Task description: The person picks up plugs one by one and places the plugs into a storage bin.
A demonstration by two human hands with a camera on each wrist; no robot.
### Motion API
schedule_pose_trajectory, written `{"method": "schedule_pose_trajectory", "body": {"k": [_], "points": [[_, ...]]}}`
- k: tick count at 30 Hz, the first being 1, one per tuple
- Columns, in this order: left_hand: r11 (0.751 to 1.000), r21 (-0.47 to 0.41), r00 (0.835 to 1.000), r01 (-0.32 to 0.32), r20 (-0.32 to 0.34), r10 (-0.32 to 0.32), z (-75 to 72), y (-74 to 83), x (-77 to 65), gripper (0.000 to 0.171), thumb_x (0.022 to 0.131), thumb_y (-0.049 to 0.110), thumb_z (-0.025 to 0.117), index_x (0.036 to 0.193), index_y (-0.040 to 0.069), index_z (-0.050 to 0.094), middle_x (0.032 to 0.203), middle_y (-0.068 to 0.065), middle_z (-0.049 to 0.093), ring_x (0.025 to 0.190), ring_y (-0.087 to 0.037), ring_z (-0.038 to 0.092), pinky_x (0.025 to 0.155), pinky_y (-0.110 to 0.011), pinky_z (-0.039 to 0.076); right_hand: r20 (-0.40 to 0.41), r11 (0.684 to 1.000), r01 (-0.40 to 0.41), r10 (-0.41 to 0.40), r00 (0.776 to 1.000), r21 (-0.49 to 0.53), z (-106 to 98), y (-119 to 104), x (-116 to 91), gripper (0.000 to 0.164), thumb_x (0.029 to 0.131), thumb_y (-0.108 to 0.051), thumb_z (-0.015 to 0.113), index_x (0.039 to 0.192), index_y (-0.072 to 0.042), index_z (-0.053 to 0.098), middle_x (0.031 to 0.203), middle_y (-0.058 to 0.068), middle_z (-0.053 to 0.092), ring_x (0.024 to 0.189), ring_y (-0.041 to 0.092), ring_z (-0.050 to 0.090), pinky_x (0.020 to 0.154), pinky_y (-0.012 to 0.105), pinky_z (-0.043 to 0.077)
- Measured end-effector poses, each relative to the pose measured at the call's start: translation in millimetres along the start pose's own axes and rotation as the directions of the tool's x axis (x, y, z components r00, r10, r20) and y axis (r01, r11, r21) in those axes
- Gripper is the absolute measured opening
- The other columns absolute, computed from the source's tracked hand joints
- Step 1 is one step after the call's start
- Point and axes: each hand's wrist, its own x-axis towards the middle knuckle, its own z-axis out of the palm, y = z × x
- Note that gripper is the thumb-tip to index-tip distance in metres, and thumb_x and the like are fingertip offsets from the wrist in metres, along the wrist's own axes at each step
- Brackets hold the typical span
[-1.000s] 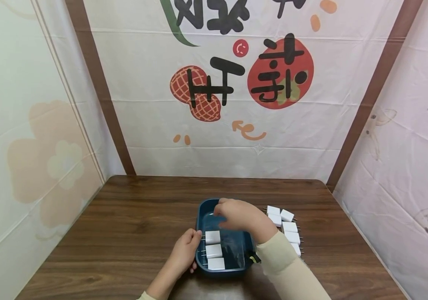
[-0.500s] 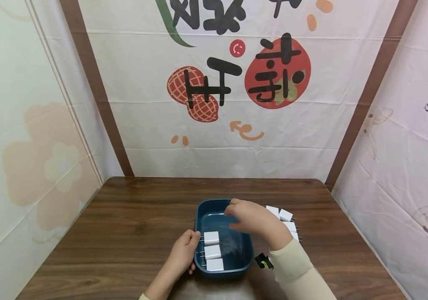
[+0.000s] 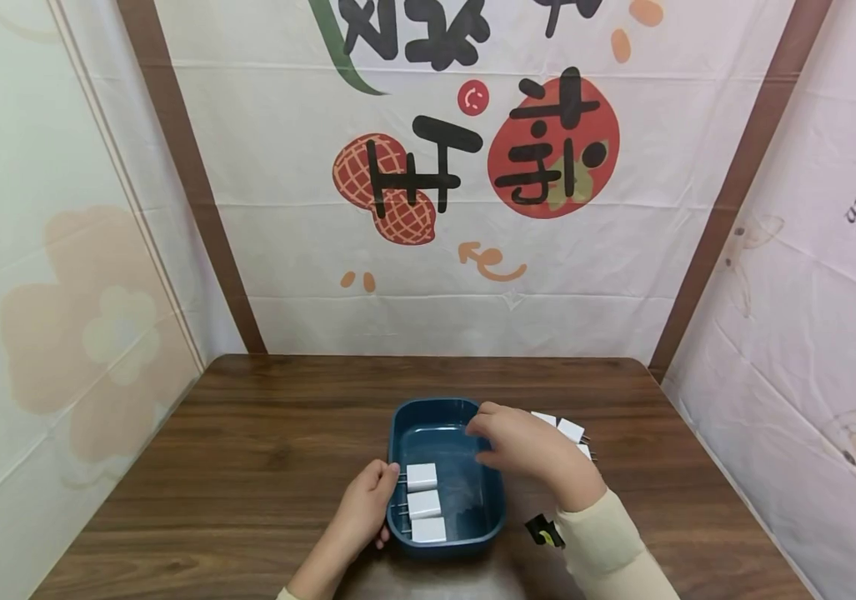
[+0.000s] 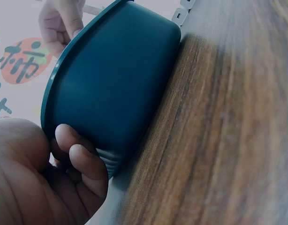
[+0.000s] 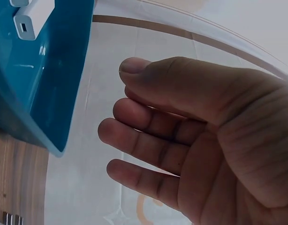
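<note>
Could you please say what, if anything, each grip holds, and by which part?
The left grip holds the blue tray by its left side; right grip holds nothing.

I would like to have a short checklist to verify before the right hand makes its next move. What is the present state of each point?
1. Blue container is steadied: ok, the left hand grips its left side.
2. Right hand is free to pick: ok, it holds nothing.
3. White chargers inside are tidy: ok, three in a row, prongs toward the left wall.
4. Space for another: ok, bare area right of that row.
5. Loose chargers fully visible: not ok, the right hand partly hides them.
6. Number of loose chargers: cannot tell.
</note>
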Motion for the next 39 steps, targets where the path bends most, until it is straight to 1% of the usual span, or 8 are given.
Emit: {"method": "schedule_pose_trajectory", "body": {"k": [4, 7, 11, 14, 21, 27, 34, 39], "points": [[1.000, 0.002, 1.000, 0.008, 0.006, -0.008, 0.7, -1.2, 0.3, 0.036, 0.111, 0.035, 0.045, 0.106, 0.001, 0.055, 0.053, -0.004, 0.051, 0.035, -0.013, 0.049, 0.033, -0.032, 0.047, -0.008, 0.998, -0.042, 0.043, 0.999, 0.050, -0.9, 3.6, -7.1, 0.033, 0.090, -0.020, 0.080, 0.121, -0.013, 0.073, 0.108, -0.002, 0.064, 0.091, 0.009, 0.066, 0.080, 0.029, 0.060], [1.000, 0.002, 1.000, 0.005, 0.008, -0.005, 1.2, -1.8, 0.4, 0.037, 0.111, 0.036, 0.045, 0.106, 0.001, 0.056, 0.053, -0.004, 0.051, 0.035, -0.013, 0.049, 0.033, -0.033, 0.047, -0.017, 0.992, -0.074, 0.076, 0.997, 0.097, -4.6, 6.3, -12.3, 0.033, 0.091, -0.019, 0.079, 0.123, -0.012, 0.072, 0.109, -0.002, 0.063, 0.096, 0.013, 0.069, 0.084, 0.032, 0.060], [1.000, 0.008, 1.000, -0.004, 0.003, 0.004, 0.3, -0.4, 1.0, 0.036, 0.111, 0.034, 0.045, 0.106, 0.001, 0.056, 0.053, -0.004, 0.051, 0.034, -0.013, 0.049, 0.033, -0.033, 0.047, -0.033, 0.989, -0.090, 0.094, 0.995, 0.118, -11.2, 10.5, -16.7, 0.032, 0.092, -0.018, 0.077, 0.123, -0.012, 0.071, 0.114, -0.003, 0.063, 0.103, 0.014, 0.068, 0.089, 0.034, 0.060], [1.000, 0.012, 1.000, -0.015, -0.005, 0.015, -0.6, 1.8, 2.0, 0.036, 0.111, 0.033, 0.044, 0.106, 0.000, 0.056, 0.054, -0.004, 0.051, 0.034, -0.013, 0.049, 0.032, -0.033, 0.047, -0.048, 0.992, -0.083, 0.088, 0.995, 0.099, -13.6, 14.9, -16.3, 0.032, 0.092, -0.017, 0.077, 0.123, -0.013, 0.072, 0.116, -0.002, 0.065, 0.103, 0.012, 0.067, 0.090, 0.034, 0.059], [0.999, 0.021, 1.000, -0.031, 0.004, 0.031, -0.8, 1.5, 3.5, 0.037, 0.112, 0.034, 0.042, 0.107, -0.001, 0.055, 0.055, -0.005, 0.051, 0.034, -0.013, 0.049, 0.033, -0.035, 0.048, -0.045, 0.993, -0.087, 0.091, 0.995, 0.076, -11.6, 26.0, -12.8, 0.036, 0.087, -0.014, 0.082, 0.122, -0.010, 0.072, 0.116, 0.005, 0.066, 0.106, 0.019, 0.067, 0.092, 0.040, 0.058], [0.998, 0.042, 0.999, -0.039, 0.003, 0.039, -1.3, 1.1, 2.9, 0.034, 0.112, 0.030, 0.041, 0.104, 0.000, 0.054, 0.055, -0.006, 0.050, 0.035, -0.014, 0.050, 0.033, -0.037, 0.049, -0.012, 0.983, -0.151, 0.153, 0.988, 0.104, -11.0, 35.0, -13.7, 0.035, 0.086, -0.009, 0.082, 0.119, -0.010, 0.072, 0.117, 0.006, 0.065, 0.099, 0.019, 0.066, 0.085, 0.039, 0.058], [0.996, 0.068, 0.998, -0.060, 0.030, 0.058, -1.0, 0.9, 1.1, 0.033, 0.112, 0.029, 0.041, 0.104, 0.000, 0.055, 0.055, -0.006, 0.051, 0.035, -0.014, 0.050, 0.033, -0.038, 0.049, -0.020, 0.972, -0.225, 0.227, 0.974, 0.061, -4.5, 48.5, -16.0, 0.029, 0.086, -0.007, 0.079, 0.114, -0.010, 0.073, 0.102, -0.001, 0.062, 0.085, 0.013, 0.059, 0.078, 0.036, 0.056], [0.996, 0.068, 0.997, -0.056, 0.050, 0.053, -0.3, 0.3, 0.3, 0.035, 0.112, 0.032, 0.041, 0.104, 0.000, 0.055, 0.056, -0.006, 0.052, 0.035, -0.014, 0.050, 0.033, -0.037, 0.049, -0.017, 0.959, -0.278, 0.279, 0.960, 0.054, 0.8, 58.3, -18.9, 0.023, 0.085, -0.009, 0.081, 0.107, -0.010, 0.074, 0.101, 0.001, 0.062, 0.087, 0.017, 0.061, 0.079, 0.040, 0.056]]}}
